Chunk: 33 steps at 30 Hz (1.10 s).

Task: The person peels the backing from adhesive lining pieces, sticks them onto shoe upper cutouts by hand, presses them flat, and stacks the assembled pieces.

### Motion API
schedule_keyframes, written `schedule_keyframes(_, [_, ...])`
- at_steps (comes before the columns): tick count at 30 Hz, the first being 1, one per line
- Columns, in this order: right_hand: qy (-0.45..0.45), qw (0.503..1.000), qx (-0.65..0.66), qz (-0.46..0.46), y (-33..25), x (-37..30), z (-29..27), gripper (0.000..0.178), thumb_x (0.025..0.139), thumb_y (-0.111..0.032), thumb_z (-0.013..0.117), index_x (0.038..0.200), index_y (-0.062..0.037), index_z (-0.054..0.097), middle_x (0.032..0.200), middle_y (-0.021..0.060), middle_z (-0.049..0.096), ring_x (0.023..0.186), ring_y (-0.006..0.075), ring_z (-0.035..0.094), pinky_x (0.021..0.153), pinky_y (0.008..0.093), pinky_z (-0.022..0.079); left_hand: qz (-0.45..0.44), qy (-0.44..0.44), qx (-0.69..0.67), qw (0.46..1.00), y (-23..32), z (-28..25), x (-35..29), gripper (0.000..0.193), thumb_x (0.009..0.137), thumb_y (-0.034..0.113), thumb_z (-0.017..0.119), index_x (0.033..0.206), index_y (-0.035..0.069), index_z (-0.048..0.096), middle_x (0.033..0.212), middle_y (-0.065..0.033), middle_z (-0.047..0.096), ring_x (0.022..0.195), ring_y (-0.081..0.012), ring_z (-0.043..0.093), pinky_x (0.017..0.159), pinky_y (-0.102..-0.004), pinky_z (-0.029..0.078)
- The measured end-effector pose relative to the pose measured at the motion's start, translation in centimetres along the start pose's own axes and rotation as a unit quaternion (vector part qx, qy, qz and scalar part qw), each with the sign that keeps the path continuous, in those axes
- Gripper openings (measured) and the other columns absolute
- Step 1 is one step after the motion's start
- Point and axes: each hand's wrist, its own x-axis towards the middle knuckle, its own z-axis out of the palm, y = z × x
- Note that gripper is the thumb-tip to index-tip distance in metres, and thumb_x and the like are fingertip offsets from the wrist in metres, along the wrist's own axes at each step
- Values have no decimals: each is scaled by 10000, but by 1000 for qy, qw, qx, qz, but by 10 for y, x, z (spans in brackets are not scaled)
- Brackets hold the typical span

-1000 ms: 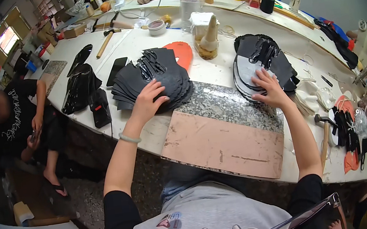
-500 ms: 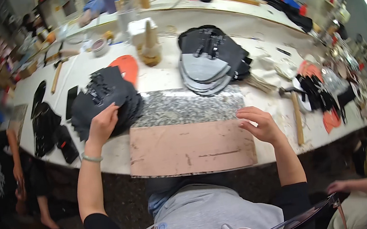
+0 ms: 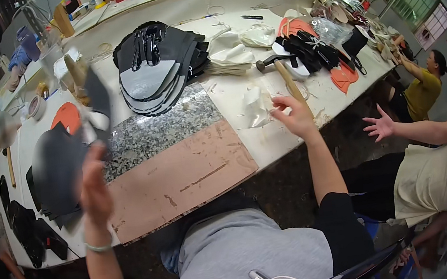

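My left hand (image 3: pixel 95 193) is lifted and smeared by motion beside the granite slab. It grips a dark grey shoe upper piece (image 3: pixel 57 164), also blurred, with one flap (image 3: pixel 97 94) standing up above the fingers. Under it, more dark grey pieces (image 3: pixel 67 218) show in part. Off to the right, my right hand (image 3: pixel 295 117) hovers by the wooden handle of a hammer (image 3: pixel 288 81), thumb and fingers apart. Its fingertips come close to a crumpled translucent film (image 3: pixel 255 107); whether they touch it I cannot tell.
A granite slab (image 3: pixel 160 128) bears a pinkish board (image 3: pixel 184 181) along its near side. Behind lies a stack of grey and black uppers (image 3: pixel 150 73), with white pieces (image 3: pixel 226 54) beside it. Another person's hand (image 3: pixel 382 124) reaches in from the right, off the table's edge.
My left hand has lifted a dark grey upper piece from the stack. The view has turned right, and my right hand is now by the hammer handle. A co-worker's hand has risen at the right.
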Motion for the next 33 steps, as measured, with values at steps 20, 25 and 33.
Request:
schedule_keyframes(20, [14, 925, 171, -340, -184, -54, 123, 285, 730, 73, 680, 1004, -7, 679, 851, 117, 645, 736, 241, 651, 641, 313, 526, -280, 79, -218, 932, 87, 159, -51, 1073, 773, 58, 826, 1545, 77, 82, 1525, -185, 224, 1233, -235, 504, 960, -344, 504])
schedule_keyframes(25, [-114, 928, 294, -199, -185, -66, 130, 160, 885, 44, 642, 1044, 45, 661, 944, 66, 639, 825, 109, 603, 674, 224, 478, -276, 156, -198, 928, 84, 145, -55, 874, 812, -41, 738, 1492, 59, 198, 1376, -132, 382, 1203, -212, 523, 968, -325, 508])
schedule_keyframes(33, [-193, 865, 462, -30, -165, -67, 133, 188, 958, -28, 577, 1110, 53, 652, 1011, 17, 611, 902, 77, 565, 795, 212, 445, -268, 269, -140, 914, 77, 125, -65, 521, 913, -60, 576, 1370, 12, 336, 1283, -155, 461, 1100, -219, 610, 910, -299, 548])
